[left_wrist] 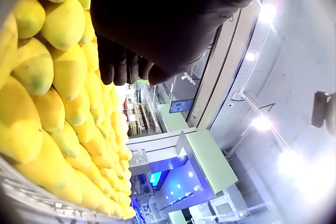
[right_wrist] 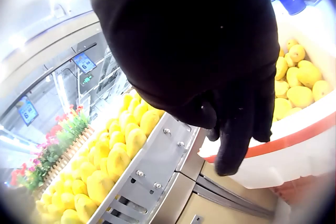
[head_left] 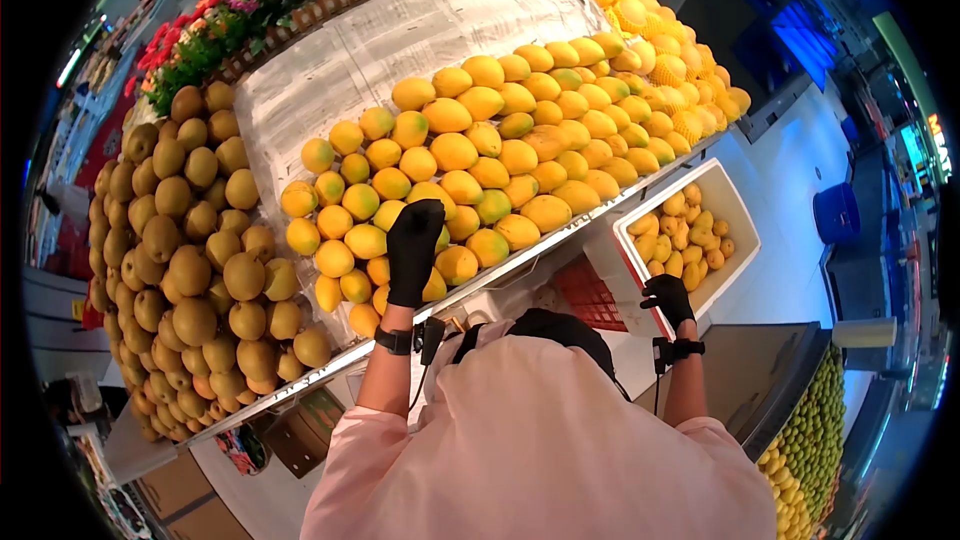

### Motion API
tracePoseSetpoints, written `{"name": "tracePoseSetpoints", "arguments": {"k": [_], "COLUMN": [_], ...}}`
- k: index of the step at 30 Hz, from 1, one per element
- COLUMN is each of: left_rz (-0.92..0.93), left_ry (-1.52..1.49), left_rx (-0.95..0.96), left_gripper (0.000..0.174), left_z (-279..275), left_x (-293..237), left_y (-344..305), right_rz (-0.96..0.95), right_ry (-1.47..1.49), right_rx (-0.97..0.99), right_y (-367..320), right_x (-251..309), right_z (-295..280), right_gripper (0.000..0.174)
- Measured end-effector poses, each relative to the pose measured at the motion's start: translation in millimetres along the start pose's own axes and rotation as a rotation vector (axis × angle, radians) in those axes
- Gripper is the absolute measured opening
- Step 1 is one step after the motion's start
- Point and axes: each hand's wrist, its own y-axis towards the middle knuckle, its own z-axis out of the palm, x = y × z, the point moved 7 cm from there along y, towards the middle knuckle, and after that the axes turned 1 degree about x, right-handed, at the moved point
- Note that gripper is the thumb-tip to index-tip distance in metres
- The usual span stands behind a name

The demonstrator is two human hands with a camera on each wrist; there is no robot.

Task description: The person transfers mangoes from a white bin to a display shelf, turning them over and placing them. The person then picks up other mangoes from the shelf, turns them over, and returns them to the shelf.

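Observation:
The black-gloved left hand (head_left: 413,252) is over the front part of the sloping rows of yellow mangoes (head_left: 461,187). In the left wrist view the fingers of this hand (left_wrist: 152,29) hang loosely bent beside the mangoes (left_wrist: 68,71), and no fruit shows in them. To the right, the gloved right hand (head_left: 668,298) is at the near left rim of a white foam box (head_left: 740,220) with smaller mangoes (head_left: 690,237) inside. The right wrist view has this hand (right_wrist: 210,66) with one finger extended down by the box's red-edged rim (right_wrist: 294,142); whether it touches is unclear.
Brown round fruit (head_left: 190,270) is piled at the left of the stand. Behind the mangoes lie paper sheets (head_left: 400,35), a small wooden fence and flowers (head_left: 215,25). Net-wrapped yellow fruit (head_left: 670,70) is at the back right. A red crate (head_left: 590,293) stands beneath the stand's metal edge.

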Motion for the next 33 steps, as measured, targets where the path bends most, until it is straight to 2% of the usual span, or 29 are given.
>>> {"name": "tracePoseSetpoints", "arguments": {"k": [2, 5, 14, 17, 20, 22, 24, 26, 28, 31, 33], "left_rz": [0.014, -0.065, 0.026, -0.004, -0.04, -0.075, -0.095, -0.111, -0.133, -0.132, -0.107], "left_ry": [0.031, -0.057, 0.035, 0.014, -0.081, -0.161, -0.171, -0.141, -0.17, -0.197, -0.182], "left_rx": [0.032, 0.067, 0.109, 0.124, 0.137, 0.147, 0.147, 0.157, 0.179, 0.228, 0.259], "left_gripper": [0.014, 0.014, 0.008, 0.011, 0.014, 0.016, 0.017, 0.018, 0.019, 0.021, 0.022], "left_z": [9, 25, 52, 62, 76, 88, 101, 113, 123, 141, 153], "left_x": [4, -6, -15, -3, 4, 6, 2, -6, -6, -1, 2], "left_y": [-1, -5, 0, 2, 0, -2, -3, -6, -6, -1, 3], "right_rz": [0.008, 0.031, 0.038, -0.106, 0.048, -0.327, -0.308, 0.111, -0.196, -0.459, -0.463], "right_ry": [0.022, 0.145, -0.249, -0.374, -0.135, -0.483, -0.373, 0.201, -0.099, -0.407, -0.46], "right_rx": [-0.026, -0.092, -0.204, -0.159, -0.182, -0.108, -0.085, -0.112, -0.052, -0.01, -0.01], "right_y": [-9, -13, 1, 3, -8, 0, 4, 5, 14, 34, 40], "right_x": [1, -7, -47, -45, -45, -43, -57, -87, -84, -94, -104], "right_z": [1, -5, -43, -52, -56, -66, -79, -87, -95, -107, -114], "right_gripper": [0.016, 0.015, 0.025, 0.022, 0.019, 0.017, 0.016, 0.017, 0.017, 0.018, 0.019]}}
